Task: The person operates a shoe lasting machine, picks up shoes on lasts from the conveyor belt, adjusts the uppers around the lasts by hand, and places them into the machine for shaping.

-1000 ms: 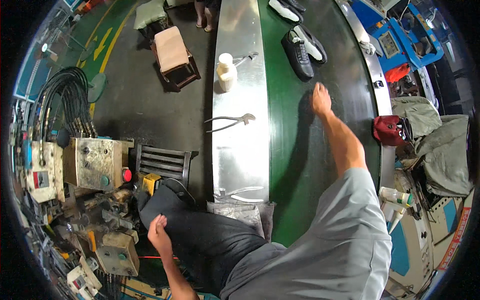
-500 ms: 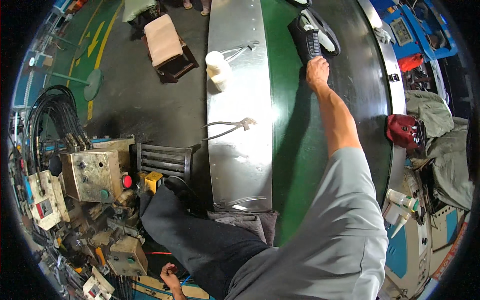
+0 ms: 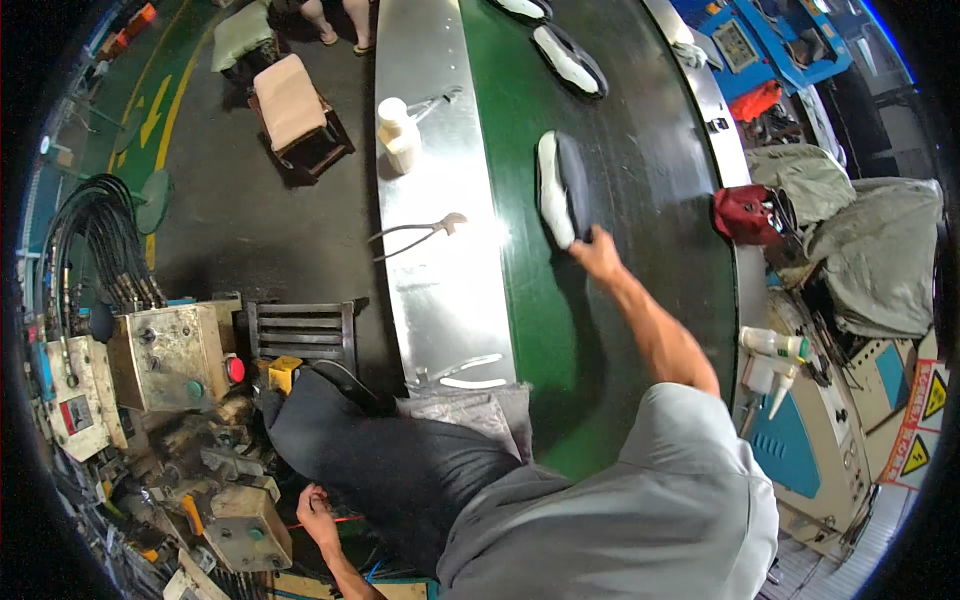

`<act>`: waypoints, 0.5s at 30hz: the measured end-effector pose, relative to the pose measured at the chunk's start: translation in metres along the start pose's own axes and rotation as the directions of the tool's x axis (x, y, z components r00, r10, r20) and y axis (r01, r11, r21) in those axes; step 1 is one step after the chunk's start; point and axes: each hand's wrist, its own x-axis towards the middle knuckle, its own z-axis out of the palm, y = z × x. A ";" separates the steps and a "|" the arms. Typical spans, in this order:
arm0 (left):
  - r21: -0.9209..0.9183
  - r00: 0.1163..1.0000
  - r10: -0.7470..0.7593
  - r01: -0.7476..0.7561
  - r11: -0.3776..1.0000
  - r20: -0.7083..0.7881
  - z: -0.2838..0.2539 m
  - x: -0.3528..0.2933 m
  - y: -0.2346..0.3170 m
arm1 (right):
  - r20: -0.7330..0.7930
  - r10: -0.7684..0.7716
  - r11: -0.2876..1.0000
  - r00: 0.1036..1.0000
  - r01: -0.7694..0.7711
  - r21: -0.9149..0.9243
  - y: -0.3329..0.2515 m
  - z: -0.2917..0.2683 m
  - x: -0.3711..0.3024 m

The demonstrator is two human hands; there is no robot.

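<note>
My right hand (image 3: 598,256) reaches out over the green conveyor belt (image 3: 560,400), closed on one end of a black shoe (image 3: 573,185). Its pale white underside faces partly up and to the left. Farther off, another black shoe (image 3: 570,62) lies with its white bottom showing, and part of a third shoe (image 3: 524,8) is cut by the top edge. Low on the left, my left hand (image 3: 317,512) hangs beside my dark trouser leg near the machine, fingers curled; what they hold, if anything, is too small to make out.
Pincers (image 3: 425,235) and a white bottle (image 3: 399,140) rest on the metal ledge (image 3: 450,300) left of the belt. A control box (image 3: 170,355) with hoses stands at left. A padded stool (image 3: 290,100) is beyond. On the right are a dark red bag (image 3: 745,215) and clear bottles (image 3: 773,342).
My right hand has drawn the shoe nearer and turned it, so its white bottom shows instead of the laces. The view has shifted, and my left hand appears higher.
</note>
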 end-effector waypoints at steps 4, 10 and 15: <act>0.077 0.995 0.097 -0.094 0.993 -0.032 -0.001 -0.010 0.011 | -0.100 0.076 0.996 0.992 -0.071 0.052 -0.039 0.029 -0.121; -0.080 0.940 0.335 -0.340 0.937 -0.067 0.036 -0.001 0.092 | -0.094 0.128 0.982 0.987 -0.112 0.154 -0.072 0.032 -0.148; -0.596 0.927 0.370 -0.260 0.760 0.068 0.091 0.000 0.155 | 0.102 -0.094 0.809 0.990 0.016 0.588 -0.158 0.050 -0.214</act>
